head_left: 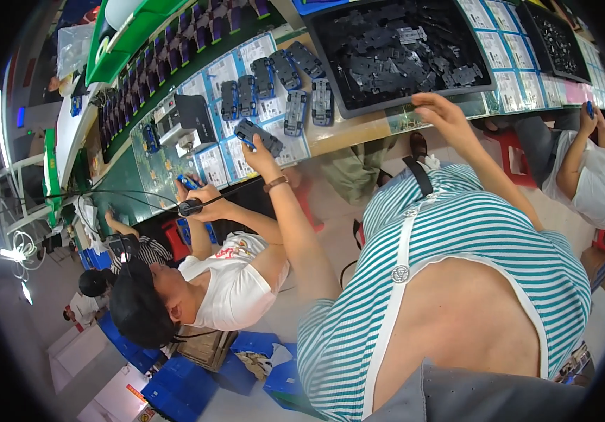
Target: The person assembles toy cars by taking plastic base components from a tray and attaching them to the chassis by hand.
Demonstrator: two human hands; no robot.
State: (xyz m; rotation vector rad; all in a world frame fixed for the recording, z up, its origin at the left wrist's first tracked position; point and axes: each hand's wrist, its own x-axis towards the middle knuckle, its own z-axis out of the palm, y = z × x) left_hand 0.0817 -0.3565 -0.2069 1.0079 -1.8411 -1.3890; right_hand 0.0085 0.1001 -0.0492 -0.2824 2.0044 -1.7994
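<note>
At the bench's front edge, my left hand point(263, 160) grips a toy car point(259, 136), its dark underside showing. Several more blue toy cars point(295, 112) with dark undersides up lie on the bench just beyond it. My right hand point(446, 118) is raised beside the near rim of a big black tray point(387, 104), fingers apart and nothing in them. Inside that tray is a heap of loose black car chassis parts point(415, 53).
To my left a co-worker in a white shirt point(235, 281) holds a black cylindrical tool point(190, 207) at a blue piece. A small machine point(186, 123) stands beyond. Another black tray point(556, 42) lies far right, near another person point(584, 169). Blue crates point(183, 387) are behind.
</note>
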